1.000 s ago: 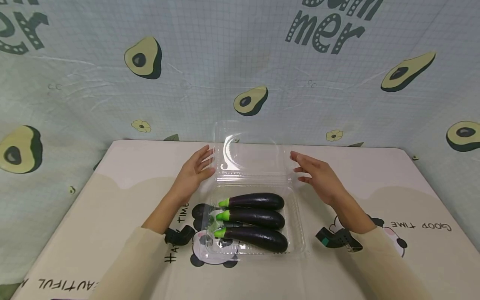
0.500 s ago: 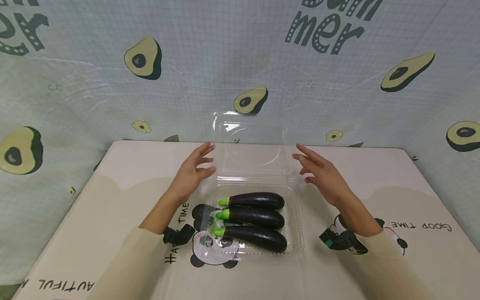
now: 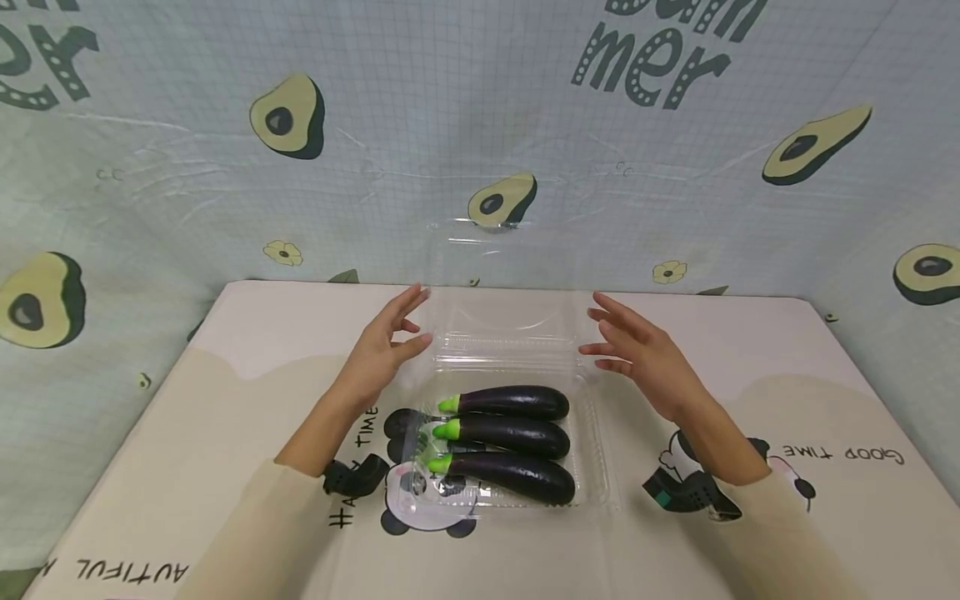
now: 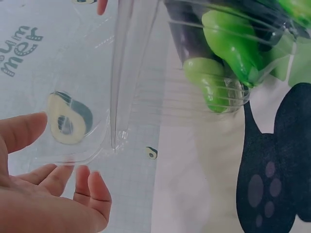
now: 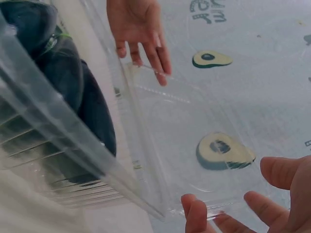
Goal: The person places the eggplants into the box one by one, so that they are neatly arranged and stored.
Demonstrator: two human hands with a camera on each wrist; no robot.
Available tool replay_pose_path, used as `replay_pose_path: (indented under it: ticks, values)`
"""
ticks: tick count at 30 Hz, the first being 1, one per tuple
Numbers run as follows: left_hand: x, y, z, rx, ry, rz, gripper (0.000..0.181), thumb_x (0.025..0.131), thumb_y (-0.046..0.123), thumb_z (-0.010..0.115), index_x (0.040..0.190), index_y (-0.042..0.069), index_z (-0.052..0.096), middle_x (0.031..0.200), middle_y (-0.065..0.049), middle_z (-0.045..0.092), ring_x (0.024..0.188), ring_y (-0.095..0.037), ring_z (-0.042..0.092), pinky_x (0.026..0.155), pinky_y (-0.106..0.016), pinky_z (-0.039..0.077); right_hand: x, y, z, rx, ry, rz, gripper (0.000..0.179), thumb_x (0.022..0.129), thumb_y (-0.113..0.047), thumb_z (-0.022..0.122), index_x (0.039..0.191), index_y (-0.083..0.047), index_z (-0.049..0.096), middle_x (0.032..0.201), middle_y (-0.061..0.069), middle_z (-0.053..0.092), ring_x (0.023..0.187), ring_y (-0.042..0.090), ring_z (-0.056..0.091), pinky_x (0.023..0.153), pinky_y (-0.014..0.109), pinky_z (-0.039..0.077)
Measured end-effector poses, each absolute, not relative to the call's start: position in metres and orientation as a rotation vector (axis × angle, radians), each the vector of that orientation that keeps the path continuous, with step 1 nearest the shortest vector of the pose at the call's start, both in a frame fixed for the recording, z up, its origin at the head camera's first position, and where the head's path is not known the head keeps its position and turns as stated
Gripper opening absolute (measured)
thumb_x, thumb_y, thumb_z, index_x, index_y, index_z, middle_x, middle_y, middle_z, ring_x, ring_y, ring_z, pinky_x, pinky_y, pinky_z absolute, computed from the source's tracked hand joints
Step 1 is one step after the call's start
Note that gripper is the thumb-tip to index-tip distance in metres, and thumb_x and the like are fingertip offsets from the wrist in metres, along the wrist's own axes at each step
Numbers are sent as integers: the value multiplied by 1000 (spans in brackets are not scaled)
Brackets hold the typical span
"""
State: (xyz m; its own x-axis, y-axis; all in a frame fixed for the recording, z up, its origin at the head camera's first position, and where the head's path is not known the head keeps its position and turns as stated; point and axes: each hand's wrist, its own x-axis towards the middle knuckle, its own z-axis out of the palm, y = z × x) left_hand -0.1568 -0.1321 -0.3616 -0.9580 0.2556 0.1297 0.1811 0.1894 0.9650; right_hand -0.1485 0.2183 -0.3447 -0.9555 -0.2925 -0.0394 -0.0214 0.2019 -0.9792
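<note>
A clear plastic clamshell box (image 3: 596, 450) sits on the table with its lid (image 3: 510, 321) raised at the far side. Inside lie three dark eggplants, the far one (image 3: 517, 402), the middle one (image 3: 506, 437) and the near one (image 3: 521, 477), their green stem ends pointing left. My left hand (image 3: 377, 352) is beside the lid's left edge, fingers relaxed and thumb apart. At the lid's right edge my right hand (image 3: 647, 360) has its fingers loosely spread. Both wrist views show fingers close to the lid edge; whether they touch it is unclear. Neither hand grips anything.
A printed cloth (image 3: 225, 417) with panda figures and lettering covers the table. Behind it hangs a pale curtain (image 3: 420, 100) with avocado prints. Black wrist straps (image 3: 356, 477) are on both forearms.
The lid has swung farther back and up. My right hand has shifted slightly right, away from the lid, and its fingers have spread. The left hand and the eggplants stay nearly still.
</note>
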Motion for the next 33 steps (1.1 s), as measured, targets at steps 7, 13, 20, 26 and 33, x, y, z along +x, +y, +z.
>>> replay_pose_path:
  ticks: [7,13,20,26,33]
  values:
    - [-150,-132,-364,433,2358,1954,69,94,2,58,152,13,24,154,1,30,113,-26,39,82,-32,42,-141,220,-351,-417,2310,-1894,57,102,-28,47,153,-27,23,150,14,35,109,27,62,89,27,50]
    - [-144,-132,-363,470,2388,1954,70,93,-1,59,152,11,24,153,-1,31,114,-31,39,81,-27,40,-135,221,-356,-494,2335,-1943,56,103,-21,45,153,-28,21,148,17,35,108,28,62,90,27,49]
    - [-130,-129,-356,477,2408,1964,65,95,5,58,151,12,27,153,-2,31,121,-30,40,94,-42,36,-129,223,-358,-503,2346,-1977,49,104,-20,43,151,-20,31,148,16,37,109,27,62,93,28,47]
    - [-117,-128,-352,459,2404,1994,65,94,5,58,151,9,26,153,-6,31,127,-31,39,102,-51,34,-125,226,-358,-576,2236,-2066,47,104,-14,40,150,-15,32,147,21,35,113,29,60,96,31,45]
    - [-105,-129,-351,454,2374,2020,65,94,6,58,151,9,26,153,-8,31,133,-33,37,105,-53,33,-120,228,-359,-643,2140,-2132,46,104,-9,37,149,-8,32,144,13,43,116,31,57,97,34,43]
